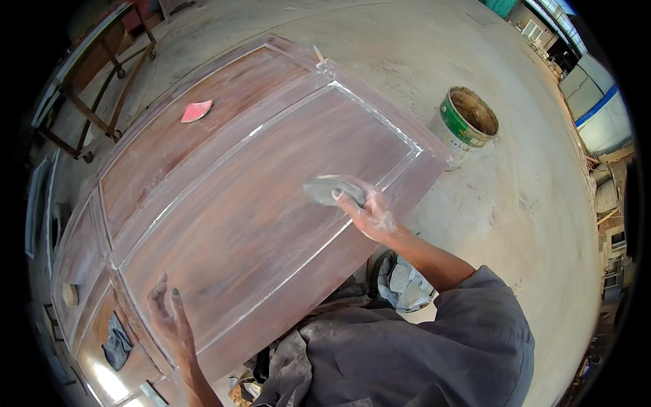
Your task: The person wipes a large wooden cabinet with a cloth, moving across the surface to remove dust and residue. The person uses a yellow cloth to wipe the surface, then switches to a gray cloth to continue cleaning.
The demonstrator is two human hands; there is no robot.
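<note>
A large reddish-brown panelled wooden door (264, 197) lies flat before me, with whitish dust along its mouldings. My right hand (371, 211) is closed on a grey piece of sandpaper (325, 190), held against the big recessed panel near its right side; the sheet is slightly blurred. My left hand (169, 319) is at the door's lower left, fingers apart and holding nothing. Whether it touches the wood I cannot tell. A crumpled dark grey cloth (117, 341) lies on the smaller panel left of that hand.
A red curved piece (196, 111) rests on the far panel and a yellowish block (70, 294) at the left. A green-banded bucket (468, 117) stands beyond the right edge. Grey scraps (403, 285) fill a container beside me. A wheeled metal frame (95, 115) stands far left.
</note>
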